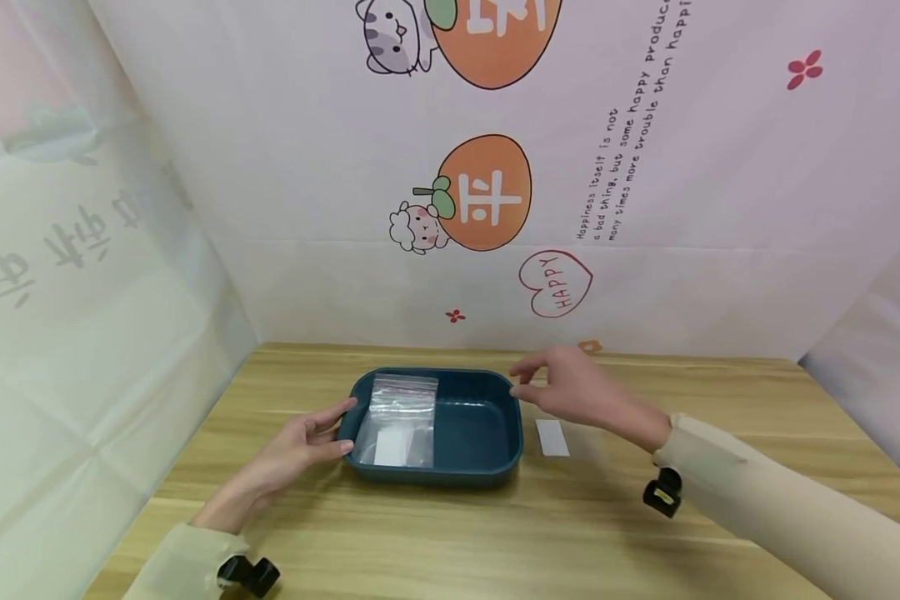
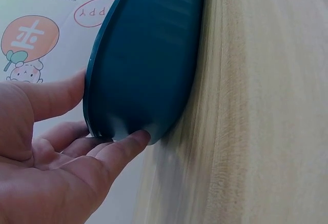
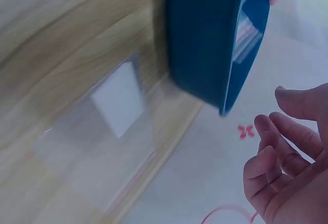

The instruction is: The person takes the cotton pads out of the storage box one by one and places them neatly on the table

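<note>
A dark teal plastic basin (image 1: pixel 472 479) with rounded corners rests on the table. My left hand (image 1: pixel 303 442) grips its left end, and in the left wrist view the thumb lies against the rim while the fingers reach round the end wall. Inside the basin's left half lies a clear zip bag (image 1: pixel 405 404) with a white card (image 1: pixel 392 447) in it. My right hand (image 1: pixel 570 383) hovers by the right rim with loosely bent fingers, holding nothing. Below it, a second clear zip bag (image 3: pixel 113 157) with a white card (image 3: pixel 120 98) lies flat on the table.
The wooden table (image 1: pixel 435 550) ends at the back against a printed cloth (image 1: pixel 330 283) with orange cartoon pictures. Another cloth (image 1: pixel 82 350) hangs along the left side. Black wrist cameras (image 1: pixel 662 493) sit on both sleeves.
</note>
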The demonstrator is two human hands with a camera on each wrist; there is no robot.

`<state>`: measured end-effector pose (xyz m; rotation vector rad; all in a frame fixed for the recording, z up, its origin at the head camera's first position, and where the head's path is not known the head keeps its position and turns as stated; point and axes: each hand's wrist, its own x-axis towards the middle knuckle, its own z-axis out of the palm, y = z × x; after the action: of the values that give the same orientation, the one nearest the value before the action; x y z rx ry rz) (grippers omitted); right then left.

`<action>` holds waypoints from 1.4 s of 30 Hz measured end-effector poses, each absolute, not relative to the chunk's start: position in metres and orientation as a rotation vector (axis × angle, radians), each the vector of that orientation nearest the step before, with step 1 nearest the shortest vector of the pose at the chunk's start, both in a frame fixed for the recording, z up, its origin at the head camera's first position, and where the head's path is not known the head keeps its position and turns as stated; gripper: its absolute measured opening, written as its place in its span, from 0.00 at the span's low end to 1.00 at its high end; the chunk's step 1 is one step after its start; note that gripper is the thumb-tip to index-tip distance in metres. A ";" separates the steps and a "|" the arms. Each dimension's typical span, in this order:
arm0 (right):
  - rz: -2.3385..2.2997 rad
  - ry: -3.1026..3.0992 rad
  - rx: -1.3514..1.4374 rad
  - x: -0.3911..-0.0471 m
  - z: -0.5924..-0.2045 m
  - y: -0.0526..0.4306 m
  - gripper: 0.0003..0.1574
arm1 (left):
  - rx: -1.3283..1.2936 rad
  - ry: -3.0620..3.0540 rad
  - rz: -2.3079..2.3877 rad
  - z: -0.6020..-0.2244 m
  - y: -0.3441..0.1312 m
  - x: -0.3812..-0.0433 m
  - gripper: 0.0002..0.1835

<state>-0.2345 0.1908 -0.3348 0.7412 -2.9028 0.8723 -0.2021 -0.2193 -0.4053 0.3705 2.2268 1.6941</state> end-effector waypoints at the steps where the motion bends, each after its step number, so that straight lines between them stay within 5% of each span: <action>1: 0.868 -2.918 0.758 -0.237 -0.334 0.184 0.16 | 0.368 2.221 1.696 -0.406 -0.219 -0.203 0.38; 13: 0.682 -3.039 1.013 -0.256 -0.349 0.114 0.18 | 0.352 2.192 1.720 -0.413 -0.220 -0.203 0.38; 30: 0.551 -3.267 1.144 -0.274 -0.374 0.067 0.41 | 0.369 2.161 1.744 -0.412 -0.221 -0.204 0.38; 42: 0.427 -3.338 1.137 -0.277 -0.376 0.055 0.35 | 0.375 2.162 1.728 -0.406 -0.222 -0.206 0.38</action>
<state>-0.2768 0.0550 -0.3761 1.1368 -3.3378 0.4270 -0.2057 -0.2218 -0.4059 0.3753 2.1616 1.7283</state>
